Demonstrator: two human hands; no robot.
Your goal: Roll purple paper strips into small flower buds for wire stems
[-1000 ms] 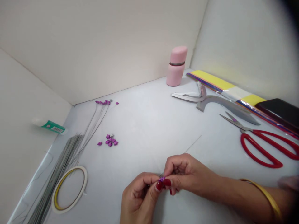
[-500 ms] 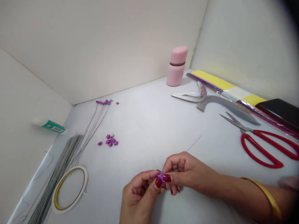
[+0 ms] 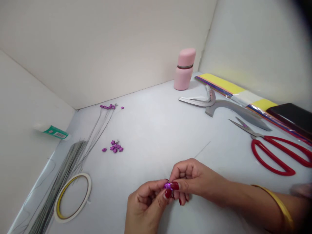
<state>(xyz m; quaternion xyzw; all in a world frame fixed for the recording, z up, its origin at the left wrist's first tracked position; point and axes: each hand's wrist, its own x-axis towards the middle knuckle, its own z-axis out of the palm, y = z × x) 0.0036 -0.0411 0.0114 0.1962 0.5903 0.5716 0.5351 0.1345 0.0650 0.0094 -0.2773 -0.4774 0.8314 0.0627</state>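
Both hands meet low in the middle of the view, pinching a small purple paper flower (image 3: 167, 186) between their red-nailed fingertips. My left hand (image 3: 146, 204) comes from below and my right hand (image 3: 192, 182) from the right, with a gold bangle (image 3: 274, 203) on that forearm. A thin wire (image 3: 202, 149) runs up and right from behind my right fingers. Its lower end and the flower's base are hidden by my fingers. A loose pile of purple flowers (image 3: 115, 147) lies to the upper left of my hands.
Farther left are several wired purple flowers (image 3: 108, 106), a bundle of wires (image 3: 65, 169) and a tape roll (image 3: 72, 197). Red-handled scissors (image 3: 275, 152) lie right, beyond them a grey hand tool (image 3: 219, 105), coloured paper (image 3: 221, 84), a black phone (image 3: 291, 115) and a pink bottle (image 3: 184, 69).
My fingers have shifted slightly around the purple flower, which shows a little more of its shiny side. Both hands stay in nearly the same place, and the objects on the table have not moved.
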